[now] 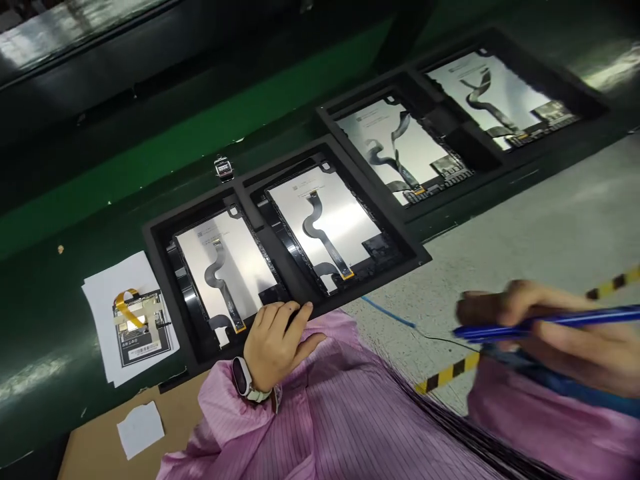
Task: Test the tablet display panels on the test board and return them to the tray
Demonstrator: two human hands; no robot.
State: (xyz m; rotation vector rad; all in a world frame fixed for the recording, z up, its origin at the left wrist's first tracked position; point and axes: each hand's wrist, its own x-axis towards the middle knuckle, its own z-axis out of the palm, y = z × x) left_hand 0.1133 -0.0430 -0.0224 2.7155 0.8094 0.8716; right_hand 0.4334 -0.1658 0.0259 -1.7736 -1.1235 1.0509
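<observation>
My left hand [277,340] rests with fingers spread on the near edge of a black tray [165,233] on the green conveyor belt [150,153]. The tray holds two silver display panels [235,267], [335,220], each with a dark flex cable. A smartwatch [243,377] is on that wrist, over a pink striped sleeve. My right hand [540,320], blurred, is closed around a blue pen-like tool [550,323] held level over the floor, away from the tray.
A second black tray [330,117] with two more panels lies farther right on the belt. A small circuit module [137,323] with a yellow flex lies on white paper at left. Yellow-black tape [450,370] marks the grey floor.
</observation>
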